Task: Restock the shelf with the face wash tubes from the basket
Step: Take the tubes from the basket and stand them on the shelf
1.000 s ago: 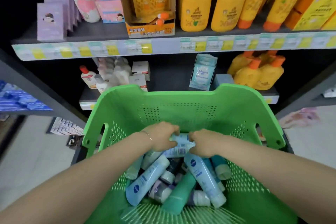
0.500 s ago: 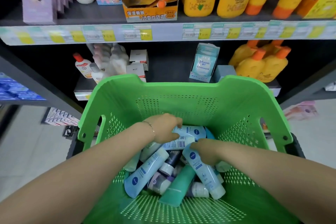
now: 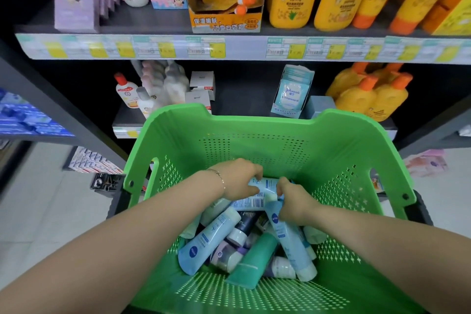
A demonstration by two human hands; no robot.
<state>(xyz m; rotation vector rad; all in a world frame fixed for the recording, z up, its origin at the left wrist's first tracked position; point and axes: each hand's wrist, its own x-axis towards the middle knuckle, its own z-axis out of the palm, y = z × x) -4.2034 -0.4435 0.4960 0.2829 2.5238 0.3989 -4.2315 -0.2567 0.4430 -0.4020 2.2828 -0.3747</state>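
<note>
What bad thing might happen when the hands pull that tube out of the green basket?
The left hand and right hand both grip one pale blue plastic tube, so it may slip between them. It lies on a loose crisscross pile in the green plastic basket; lifting it might make the long light blue tube under the right hand slide.

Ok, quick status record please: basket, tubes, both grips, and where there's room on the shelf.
basket: green, perforated walls
face wash tubes: piled inside, lying down, mostly light blue, one teal
left grip: fingers curled on the left end of the top light-blue tube
right grip: fingers curled at that tube's right end
lower shelf: bare patch between the white boxes and the Johnson's pack
progress: no tube out of the basket yet
</note>
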